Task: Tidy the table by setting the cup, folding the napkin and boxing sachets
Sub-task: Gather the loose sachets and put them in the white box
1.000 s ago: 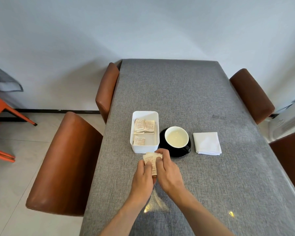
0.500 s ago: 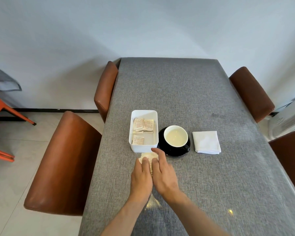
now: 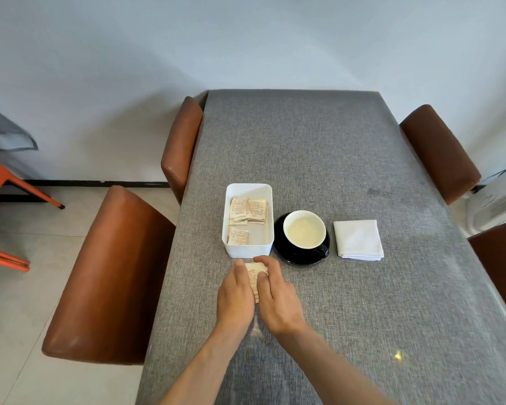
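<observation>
Both hands are working over a small stack of sachets (image 3: 255,276) on the grey table (image 3: 333,159), just in front of the near wall of the white box (image 3: 247,249). The left hand (image 3: 235,296) is lying along the left edge of the stack, its fingers extended and pressing against the paper. The right hand (image 3: 275,296) is covering the right side, its fingers curving over the stack's far edge and gripping it. The stack itself is resting on the table surface, not in the box (only its top and a strip of its near edge are showing between the hands).

Inside the box, more sachets are lying flat: an overlapping group (image 3: 247,211) toward the far end and a single one (image 3: 238,237) at the near left corner.

The white cup (image 3: 304,229) is sitting on a black saucer (image 3: 285,252), just to the right of the box and close to the right hand's fingertips. The cup is holding a pale liquid, and its dark handle is pointing to the near right.

The white napkin (image 3: 358,239) is lying folded into a square, to the right of the saucer and apart from it.

Brown padded chairs are standing along both sides of the table, the nearest one (image 3: 108,276) at the left.
</observation>
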